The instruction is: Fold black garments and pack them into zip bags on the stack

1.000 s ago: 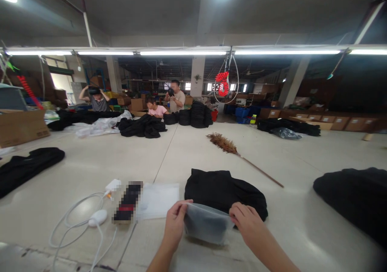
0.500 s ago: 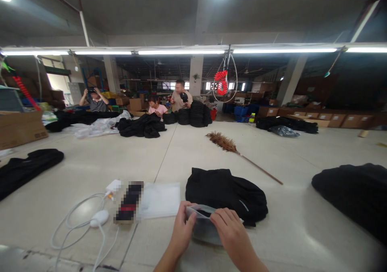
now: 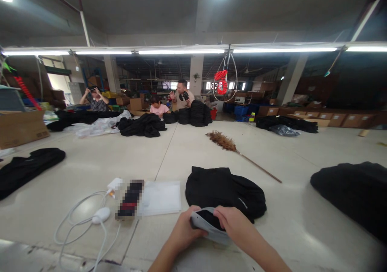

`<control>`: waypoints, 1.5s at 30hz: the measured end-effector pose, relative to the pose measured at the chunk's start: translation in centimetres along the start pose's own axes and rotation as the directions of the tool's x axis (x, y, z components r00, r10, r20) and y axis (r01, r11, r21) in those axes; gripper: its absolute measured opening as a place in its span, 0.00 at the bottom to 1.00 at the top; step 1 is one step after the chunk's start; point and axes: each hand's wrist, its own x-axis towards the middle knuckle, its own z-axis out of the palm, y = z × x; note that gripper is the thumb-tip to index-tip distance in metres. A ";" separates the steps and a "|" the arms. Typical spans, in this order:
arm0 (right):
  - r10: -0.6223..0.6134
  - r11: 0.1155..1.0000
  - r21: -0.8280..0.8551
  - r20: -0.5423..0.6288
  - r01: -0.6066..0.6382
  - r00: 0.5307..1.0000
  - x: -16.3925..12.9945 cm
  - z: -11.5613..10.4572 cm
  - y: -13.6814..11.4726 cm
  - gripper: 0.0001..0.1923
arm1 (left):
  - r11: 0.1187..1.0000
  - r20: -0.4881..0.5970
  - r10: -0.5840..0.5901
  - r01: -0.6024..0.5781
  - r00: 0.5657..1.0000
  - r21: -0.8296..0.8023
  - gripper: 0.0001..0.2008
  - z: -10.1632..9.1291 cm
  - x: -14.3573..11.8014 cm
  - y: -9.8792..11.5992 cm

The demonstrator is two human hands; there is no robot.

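Observation:
A frosted plastic bag (image 3: 212, 233) is held low over the near middle of the table, its mouth gaping and black cloth showing inside. My left hand (image 3: 188, 228) grips the bag's left side, the thumb below the rim. On the opposite side, my right hand (image 3: 234, 222) is closed at the edge of the mouth, its fingertips partly hidden at the opening. Just beyond both hands lies a folded black garment (image 3: 222, 187) with a small light marking. Several flat, translucent bags (image 3: 163, 197) are stacked left of it.
A pixelated phone (image 3: 130, 199) and a white cable with a charger (image 3: 100, 215) lie at the left. A feather duster (image 3: 223, 140) rests farther back. Black garments flank the table, including a big heap (image 3: 353, 195) at right. People work at the far side.
The bag's mouth has tilted and opened wider, showing more black cloth. My right hand has turned, its fingers now at the opening. In the background, a standing person has raised a hand.

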 end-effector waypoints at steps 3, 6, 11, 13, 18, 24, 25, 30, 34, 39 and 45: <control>0.038 0.991 -0.131 0.086 -0.027 0.996 0.8 -0.8 0.3 0.11 | 1.000 -0.003 0.008 -0.008 1.000 0.011 0.23 0.4 -0.2 0.0; 0.030 0.982 -0.188 0.158 0.001 0.987 1.0 -1.5 -0.5 0.10 | 0.999 0.034 0.035 -0.034 0.999 -0.019 0.21 0.5 -0.3 -0.1; -0.046 0.991 -0.116 0.210 0.072 0.977 0.8 -2.3 -1.9 0.11 | 0.995 0.057 0.096 -0.094 0.994 -0.038 0.23 0.1 -0.4 0.2; -0.055 0.994 -0.075 0.245 0.076 0.968 0.7 -2.1 -2.2 0.12 | 0.994 0.086 0.106 -0.103 0.991 -0.034 0.26 0.0 -0.4 0.4; -0.023 0.994 -0.095 0.260 0.049 0.965 0.5 -1.0 -2.6 0.16 | 0.998 0.112 0.063 -0.064 0.992 0.008 0.26 -0.3 -0.3 0.2; -0.047 0.997 0.069 0.391 0.021 0.919 1.2 -1.1 -1.3 0.22 | 0.996 0.128 0.056 -0.064 0.990 0.057 0.25 -0.5 -0.2 -0.4; -0.046 0.996 0.084 0.399 0.014 0.916 1.3 -1.0 -1.0 0.24 | 0.997 0.129 0.048 -0.056 0.991 0.060 0.26 -0.5 -0.1 -0.5; 0.035 0.999 -0.012 0.355 -0.033 0.934 2.3 0.8 -0.7 0.25 | 0.999 0.137 0.006 -0.012 0.991 0.044 0.34 -0.8 0.0 -0.8; 0.025 0.999 -0.032 0.274 -0.017 0.961 2.9 1.3 -0.7 0.17 | 1.000 0.121 -0.011 0.008 0.993 0.023 0.33 -0.9 0.1 -0.9; -0.029 0.983 0.186 0.123 0.006 0.992 3.1 -2.2 -0.9 0.15 | 1.000 0.019 0.001 0.000 1.000 -0.024 0.11 -0.7 0.6 -1.5; 0.039 0.922 0.388 -0.059 -0.013 0.997 3.7 -5.1 -0.7 0.13 | 0.977 0.003 -0.015 0.015 1.000 -0.215 0.12 -1.0 1.0 -1.3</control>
